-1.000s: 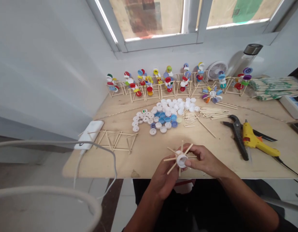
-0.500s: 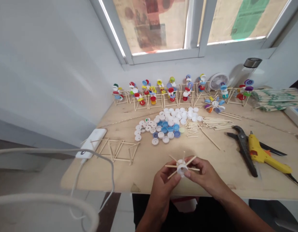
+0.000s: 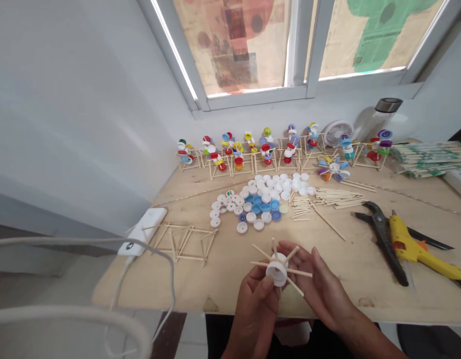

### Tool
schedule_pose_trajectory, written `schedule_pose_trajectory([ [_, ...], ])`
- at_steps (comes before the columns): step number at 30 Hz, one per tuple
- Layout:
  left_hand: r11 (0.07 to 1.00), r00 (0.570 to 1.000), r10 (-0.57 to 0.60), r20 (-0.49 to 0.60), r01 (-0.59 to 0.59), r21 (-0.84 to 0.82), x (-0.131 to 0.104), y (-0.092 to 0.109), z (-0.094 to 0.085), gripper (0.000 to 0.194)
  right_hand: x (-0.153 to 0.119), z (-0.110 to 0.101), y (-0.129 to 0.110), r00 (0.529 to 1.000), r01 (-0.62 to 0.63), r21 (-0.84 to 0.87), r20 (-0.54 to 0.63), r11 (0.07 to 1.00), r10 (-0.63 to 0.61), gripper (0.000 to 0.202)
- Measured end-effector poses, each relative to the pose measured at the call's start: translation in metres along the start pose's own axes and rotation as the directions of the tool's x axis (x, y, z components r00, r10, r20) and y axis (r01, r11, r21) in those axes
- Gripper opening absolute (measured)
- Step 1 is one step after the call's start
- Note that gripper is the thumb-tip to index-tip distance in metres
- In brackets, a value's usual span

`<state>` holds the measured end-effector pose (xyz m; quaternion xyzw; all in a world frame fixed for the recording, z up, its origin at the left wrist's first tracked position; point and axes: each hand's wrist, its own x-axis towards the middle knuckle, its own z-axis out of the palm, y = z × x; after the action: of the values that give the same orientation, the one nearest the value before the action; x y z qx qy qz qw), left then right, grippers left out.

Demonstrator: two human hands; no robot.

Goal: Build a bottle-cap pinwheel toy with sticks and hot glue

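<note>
A white cap hub [image 3: 277, 272] with several thin wooden sticks spreading out like spokes is held above the table's front edge. My left hand [image 3: 258, 299] grips the hub from the left, its thumb on the lower rim. Beside it on the right, my right hand [image 3: 322, 289] is open, its palm turned toward the hub and its fingers behind the spokes. Beyond the hands lie white caps [image 3: 286, 185] and blue caps [image 3: 256, 204], with cut sticks [image 3: 337, 196] to their right.
Colorful cap wheels on stick frames [image 3: 265, 154] line the wall. Pliers [image 3: 387, 244] and a yellow glue gun [image 3: 413, 244] lie at right. Stick frames [image 3: 187, 242] and a white power strip [image 3: 148, 229] are at left. A bottle [image 3: 382, 117] and fan [image 3: 338, 133] stand behind.
My right hand has let go of the hub and opened. The hub has tilted and moved slightly down and left in my left hand. The view has shifted slightly.
</note>
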<state>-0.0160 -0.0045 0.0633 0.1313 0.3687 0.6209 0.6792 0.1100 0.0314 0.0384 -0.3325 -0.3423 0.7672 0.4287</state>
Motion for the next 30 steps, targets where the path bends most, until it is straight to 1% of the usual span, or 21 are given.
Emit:
schedule_pose_trajectory([
  [2,0.998,1.000,-0.004,0.021,0.005,-0.058,0.000,-0.002,0.002,0.033,0.000,0.010,0.010,0.998,-0.063,0.142,0.014,0.988,0.061,0.055],
  [4,0.995,0.999,-0.001,0.033,0.004,-0.100,0.001,-0.004,0.003,0.029,-0.001,0.018,0.021,0.995,-0.095,0.216,0.008,0.972,0.096,0.051],
  [5,0.994,0.999,0.001,0.042,0.004,-0.111,0.001,-0.004,0.003,0.028,-0.003,0.020,0.026,0.994,-0.105,0.235,0.014,0.966,0.105,0.050],
  [7,0.994,0.998,0.013,0.064,-0.005,-0.113,0.001,-0.004,0.002,0.029,-0.008,0.023,0.035,0.987,-0.155,0.243,0.077,0.958,0.140,0.052],
  [10,0.996,0.995,0.044,0.084,-0.038,-0.076,0.002,-0.004,0.000,0.033,-0.016,0.022,0.044,0.955,-0.268,0.208,0.190,0.941,0.230,0.058],
  [12,0.996,0.993,0.089,0.076,-0.087,-0.029,0.002,-0.003,-0.003,0.036,-0.020,0.019,0.048,0.942,-0.294,0.104,0.201,0.950,0.270,0.058],
  [14,0.989,0.987,0.146,0.062,-0.147,0.015,0.002,-0.002,-0.005,0.037,-0.023,0.016,0.049,0.940,-0.259,-0.113,0.197,0.959,0.278,0.056],
  [16,0.982,0.982,0.183,0.050,-0.185,0.035,0.003,0.001,-0.009,0.036,-0.025,0.013,0.043,0.942,-0.179,-0.353,0.208,0.918,0.263,0.054],
  [17,0.982,0.982,0.185,0.047,-0.187,0.032,0.004,0.003,-0.011,0.034,-0.027,0.011,0.037,0.941,-0.139,-0.444,0.219,0.885,0.258,0.053],
  [19,0.985,0.984,0.171,0.044,-0.171,0.011,0.007,0.007,-0.016,0.032,-0.032,0.008,0.018,0.936,-0.084,-0.554,0.241,0.828,0.256,0.052],
  [21,0.987,0.986,0.162,0.030,-0.161,-0.020,0.011,0.011,-0.023,0.031,-0.039,0.002,-0.007,0.928,-0.076,-0.623,0.242,0.779,0.284,0.051],
  [23,0.987,0.988,0.152,0.004,-0.151,-0.057,0.018,0.014,-0.031,0.030,-0.045,-0.006,-0.031,0.940,-0.079,-0.676,0.195,0.732,0.281,0.050],
  [25,0.986,0.991,0.130,-0.014,-0.131,-0.100,0.024,0.014,-0.039,0.030,-0.047,-0.019,-0.051,0.952,-0.063,-0.745,0.154,0.664,0.263,0.049],
  [26,0.985,0.993,0.119,-0.014,-0.120,-0.122,0.027,0.013,-0.043,0.029,-0.045,-0.026,-0.058,0.964,-0.032,-0.796,0.135,0.604,0.230,0.047],
  [27,0.984,0.994,0.107,-0.008,-0.108,-0.143,0.029,0.012,-0.046,0.029,-0.040,-0.034,-0.063,0.976,0.010,-0.855,0.121,0.519,0.182,0.045],
  [28,0.982,0.995,0.096,0.002,-0.095,-0.162,0.031,0.010,-0.048,0.028,-0.034,-0.041,-0.066,0.988,0.060,-0.912,0.113,0.406,0.109,0.040],
  [30,0.979,0.997,0.076,0.032,-0.068,-0.192,0.033,0.007,-0.051,0.027,-0.014,-0.053,-0.068,0.991,0.127,-0.981,0.118,0.145,-0.070,0.030],
])
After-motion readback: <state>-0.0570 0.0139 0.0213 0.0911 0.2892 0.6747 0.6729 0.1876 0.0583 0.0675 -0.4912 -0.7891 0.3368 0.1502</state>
